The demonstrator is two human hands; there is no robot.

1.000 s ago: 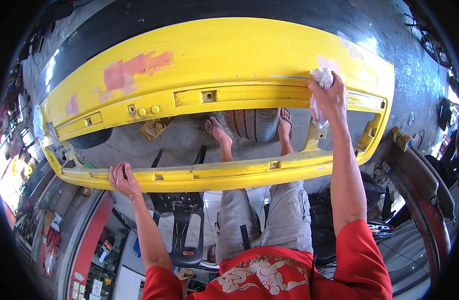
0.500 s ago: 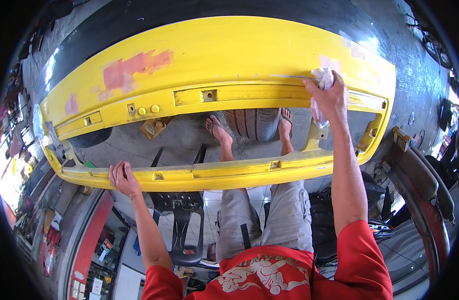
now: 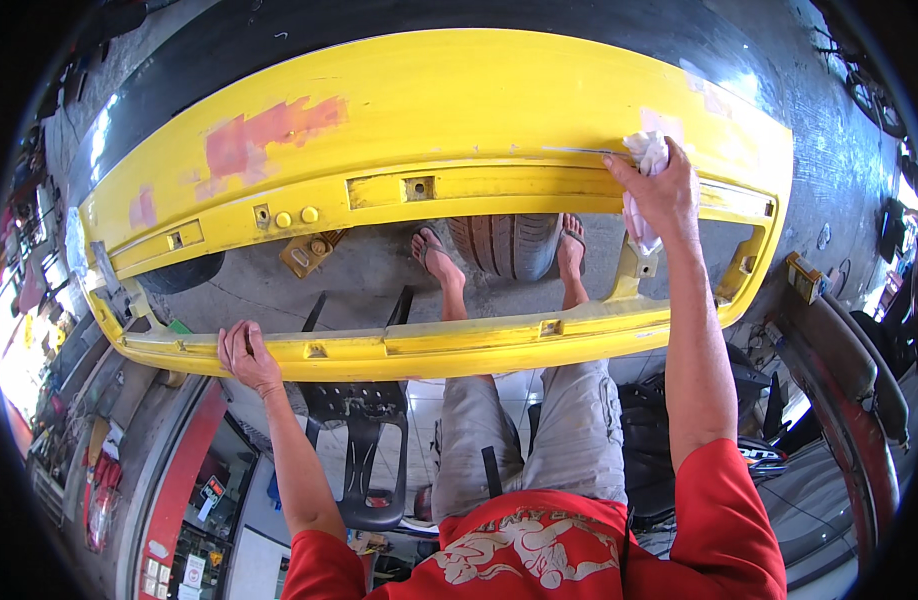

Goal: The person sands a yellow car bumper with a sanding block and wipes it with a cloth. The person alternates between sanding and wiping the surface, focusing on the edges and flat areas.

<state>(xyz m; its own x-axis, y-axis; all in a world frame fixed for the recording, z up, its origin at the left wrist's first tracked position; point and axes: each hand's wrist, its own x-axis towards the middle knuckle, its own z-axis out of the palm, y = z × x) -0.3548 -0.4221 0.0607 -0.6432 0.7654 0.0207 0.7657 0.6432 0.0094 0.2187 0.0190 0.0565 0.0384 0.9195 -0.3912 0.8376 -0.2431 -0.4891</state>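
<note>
A large yellow car bumper (image 3: 449, 100) spans the view in front of me, with pinkish sanded filler patches (image 3: 244, 148) at its left and paler ones at its right. My left hand (image 3: 247, 356) is closed over the bumper's near bar, towards its left end. In my right hand (image 3: 664, 195) is a crumpled white cloth (image 3: 647, 150), pressed against the bumper's inner ledge on the right. One end of the cloth hangs down over the opening. A thin pale scratch (image 3: 579, 150) runs along the yellow surface just left of the cloth.
Through the bumper's opening I see a tyre (image 3: 509, 245) between my sandalled feet and a yellowish box (image 3: 309, 254) on the concrete floor. A black plastic chair (image 3: 364, 450) stands below the near bar. Long dark panels (image 3: 829, 350) lie at the right.
Almost nothing differs. My right hand with the cloth has shifted very slightly, and the near bar sits a touch higher in the view.
</note>
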